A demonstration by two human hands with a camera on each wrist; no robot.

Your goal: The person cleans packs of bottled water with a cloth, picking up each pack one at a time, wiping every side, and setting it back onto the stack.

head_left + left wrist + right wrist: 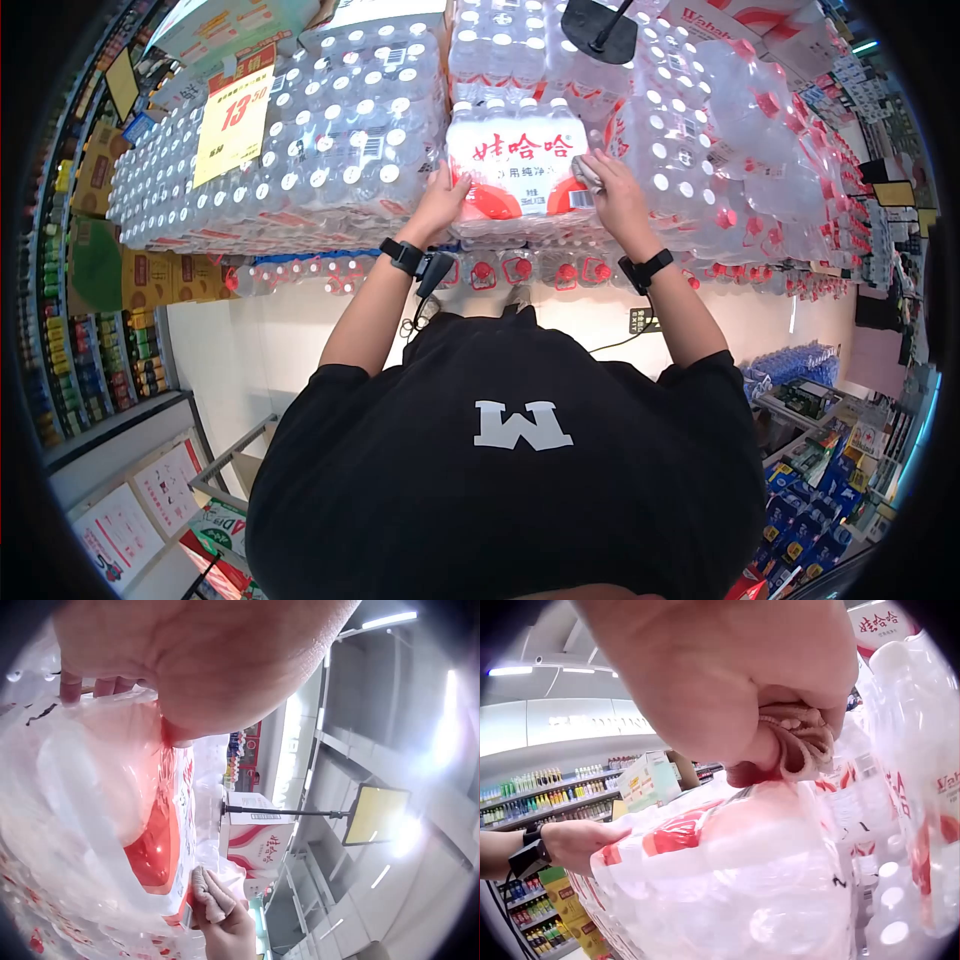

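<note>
A shrink-wrapped pack of water bottles (515, 165) with a white and red label sits on top of a stack, straight ahead of me. My left hand (440, 195) lies against its left side, fingers on the plastic wrap (150, 847). My right hand (615, 195) grips a crumpled beige cloth (588, 175) and presses it to the pack's right side, near the barcode. The right wrist view shows the cloth (799, 742) bunched in my curled fingers above the pack (727, 847), with the left hand (577, 841) on the far side. The left wrist view shows the right hand (229, 930) with the cloth (210, 896).
Stacks of wrapped bottle packs (330, 130) spread to the left under a yellow price sign (235, 120). Large clear bottles with red caps (750, 130) stand to the right. A black sign base (600, 30) rests on the stack behind. Drink shelves (60, 300) line the left aisle.
</note>
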